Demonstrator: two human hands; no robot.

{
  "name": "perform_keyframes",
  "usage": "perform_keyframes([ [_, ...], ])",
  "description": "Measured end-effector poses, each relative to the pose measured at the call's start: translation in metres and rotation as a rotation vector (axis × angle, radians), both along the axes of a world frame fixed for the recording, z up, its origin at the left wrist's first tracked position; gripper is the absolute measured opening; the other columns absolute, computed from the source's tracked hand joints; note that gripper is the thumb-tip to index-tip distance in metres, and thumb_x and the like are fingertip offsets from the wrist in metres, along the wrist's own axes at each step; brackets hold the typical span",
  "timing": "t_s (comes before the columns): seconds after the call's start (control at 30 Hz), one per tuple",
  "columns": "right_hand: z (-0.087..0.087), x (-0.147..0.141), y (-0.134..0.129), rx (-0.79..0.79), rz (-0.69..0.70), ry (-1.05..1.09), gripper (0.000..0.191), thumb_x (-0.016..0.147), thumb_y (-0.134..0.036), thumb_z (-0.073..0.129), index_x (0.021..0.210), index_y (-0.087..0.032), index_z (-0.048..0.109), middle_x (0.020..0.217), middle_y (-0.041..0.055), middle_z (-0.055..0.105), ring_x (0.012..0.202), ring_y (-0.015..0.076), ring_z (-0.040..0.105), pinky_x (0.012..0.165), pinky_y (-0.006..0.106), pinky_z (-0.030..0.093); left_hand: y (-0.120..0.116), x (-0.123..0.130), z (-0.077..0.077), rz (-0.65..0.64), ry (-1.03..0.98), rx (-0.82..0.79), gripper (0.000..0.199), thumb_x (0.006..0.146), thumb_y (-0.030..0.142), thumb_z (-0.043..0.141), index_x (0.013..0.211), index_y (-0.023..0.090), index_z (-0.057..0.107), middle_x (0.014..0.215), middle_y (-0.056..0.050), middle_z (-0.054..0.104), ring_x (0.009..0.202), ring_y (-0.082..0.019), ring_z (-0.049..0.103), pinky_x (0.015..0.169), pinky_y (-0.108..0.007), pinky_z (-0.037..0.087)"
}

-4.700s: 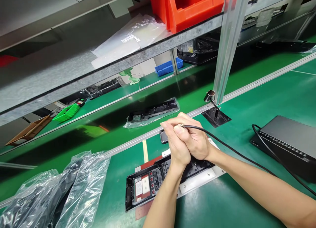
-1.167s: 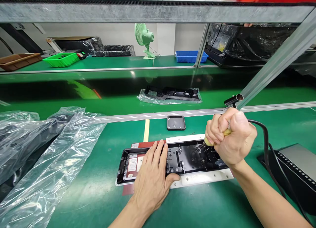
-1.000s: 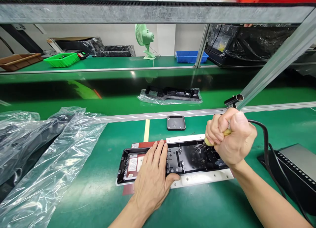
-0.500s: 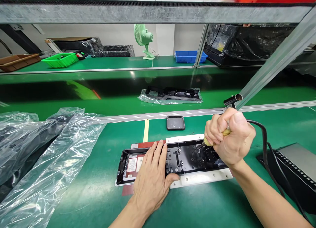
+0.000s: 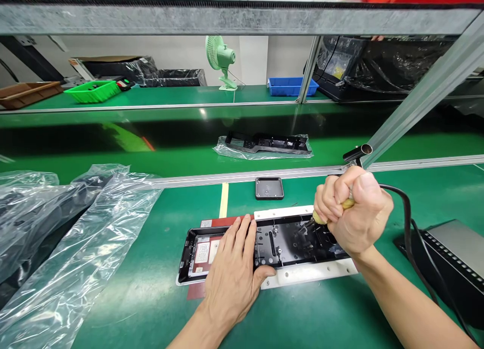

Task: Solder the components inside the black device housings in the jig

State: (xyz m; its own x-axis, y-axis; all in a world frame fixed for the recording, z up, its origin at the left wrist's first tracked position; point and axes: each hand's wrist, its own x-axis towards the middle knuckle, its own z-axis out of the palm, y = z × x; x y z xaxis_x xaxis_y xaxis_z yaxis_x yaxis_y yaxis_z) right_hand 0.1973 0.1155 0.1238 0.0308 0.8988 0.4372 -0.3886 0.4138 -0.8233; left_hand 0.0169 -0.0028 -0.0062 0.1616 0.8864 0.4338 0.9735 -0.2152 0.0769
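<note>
In the head view, the left hand (image 5: 235,271) lies flat, fingers extended, across the long black plastic housing (image 5: 285,245), which sits between white screw-studded strips (image 5: 310,273) on the green table (image 5: 136,298). The right hand (image 5: 353,208) is closed in a fist around a yellow-handled corded tool (image 5: 319,217), its tip inside the housing's right part. A small black rectangular tray (image 5: 269,188) lies just beyond the far strip.

A long, open-topped black plastic housing (image 5: 289,244) lies flat between white strips (image 5: 310,275) on the green worktop (image 5: 147,288), small posts and a narrow slot showing in its floor. A yellow-handled corded tool (image 5: 318,218) slants down into its right part.
</note>
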Motion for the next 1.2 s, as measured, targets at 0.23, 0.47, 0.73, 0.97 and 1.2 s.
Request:
perform_keyframes([
  [0.23,-0.0029,0.0013,0.0014,0.022,0.007,-0.018,0.042,0.098,-0.036,0.062,0.061,-0.021,0.047,0.047,-0.0056,0.037,0.036,0.0076,0.031,0.032,0.02,0.026,0.0003,0.0003,0.0001,0.0,0.005,0.014,0.083,0.106,0.066,0.03,0.161,0.005,0.035,0.165,-0.019,0.044,0.149,-0.036,0.043,0.117,-0.048,0.04],
  [0.47,-0.005,0.0017,0.0027,0.052,0.011,-0.01,0.043,0.099,-0.038,0.062,0.062,-0.021,0.048,0.047,-0.0063,0.037,0.036,0.0075,0.031,0.032,0.019,0.027,0.0009,0.0005,0.0003,0.0,0.001,0.017,0.082,0.105,0.066,0.033,0.161,0.006,0.036,0.164,-0.019,0.045,0.148,-0.036,0.044,0.116,-0.048,0.042],
  [0.73,-0.0043,0.0022,0.0024,0.049,0.015,-0.02,0.043,0.098,-0.039,0.063,0.062,-0.021,0.048,0.047,-0.0063,0.038,0.036,0.0074,0.031,0.032,0.019,0.028,0.0008,0.0004,-0.0002,0.003,-0.008,0.008,0.081,0.105,0.066,0.034,0.161,0.007,0.036,0.164,-0.018,0.045,0.15,-0.037,0.043,0.117,-0.049,0.042],
  [0.97,-0.0064,0.0029,0.0034,0.066,0.01,-0.034,0.043,0.1,-0.038,0.062,0.063,-0.021,0.048,0.048,-0.0064,0.037,0.036,0.0074,0.031,0.032,0.019,0.028,0.0004,-0.0004,-0.0009,-0.002,0.0,0.0,0.082,0.106,0.066,0.032,0.163,0.007,0.032,0.165,-0.019,0.044,0.15,-0.037,0.043,0.116,-0.05,0.043],
  [1.2,-0.0052,0.0019,0.003,0.065,0.012,-0.022,0.042,0.098,-0.037,0.063,0.062,-0.021,0.048,0.048,-0.006,0.037,0.036,0.0077,0.03,0.032,0.02,0.027,0.0006,0.0002,0.0,0.004,0.017,-0.008,0.083,0.105,0.067,0.032,0.16,0.005,0.037,0.165,-0.019,0.043,0.149,-0.037,0.043,0.116,-0.05,0.043],
])
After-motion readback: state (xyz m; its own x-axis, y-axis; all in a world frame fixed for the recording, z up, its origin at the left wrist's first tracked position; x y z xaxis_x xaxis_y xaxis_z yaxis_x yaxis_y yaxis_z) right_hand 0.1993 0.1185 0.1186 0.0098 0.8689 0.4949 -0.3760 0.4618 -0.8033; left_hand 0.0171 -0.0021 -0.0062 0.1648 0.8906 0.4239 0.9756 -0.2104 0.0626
